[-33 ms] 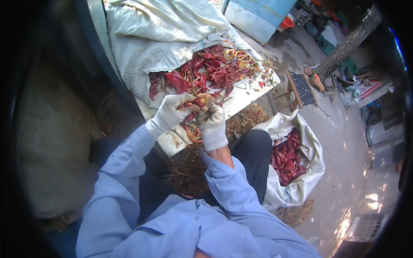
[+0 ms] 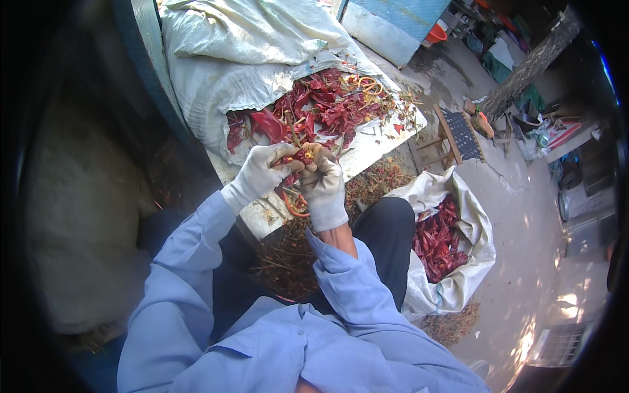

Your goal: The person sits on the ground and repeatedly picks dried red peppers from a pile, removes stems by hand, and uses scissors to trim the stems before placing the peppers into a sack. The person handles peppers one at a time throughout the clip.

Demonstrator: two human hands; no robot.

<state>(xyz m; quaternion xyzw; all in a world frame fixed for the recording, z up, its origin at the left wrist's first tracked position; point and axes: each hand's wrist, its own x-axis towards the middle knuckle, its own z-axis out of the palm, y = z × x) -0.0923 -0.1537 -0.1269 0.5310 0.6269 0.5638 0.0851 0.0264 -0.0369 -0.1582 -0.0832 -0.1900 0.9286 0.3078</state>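
Both my hands, in white gloves, meet over the front edge of a white board (image 2: 247, 216). My left hand (image 2: 259, 171) is closed on a dried red chilli (image 2: 297, 157), and my right hand (image 2: 322, 183) grips the same pod beside it. A heap of dried red chillies and stems (image 2: 324, 105) lies just beyond my hands, spilling from a large white woven sack (image 2: 219, 59) lying on the board. An orange loop (image 2: 291, 211), its kind unclear, shows under my hands.
An open white sack (image 2: 477, 229) of red chillies stands beside my right knee. Loose stems (image 2: 370, 180) litter the ground below the board. A wooden stool (image 2: 458, 134), a leaning post (image 2: 531, 62), a red basin (image 2: 436, 35) and clutter are at right. A large dim sack (image 2: 78, 216) is at left.
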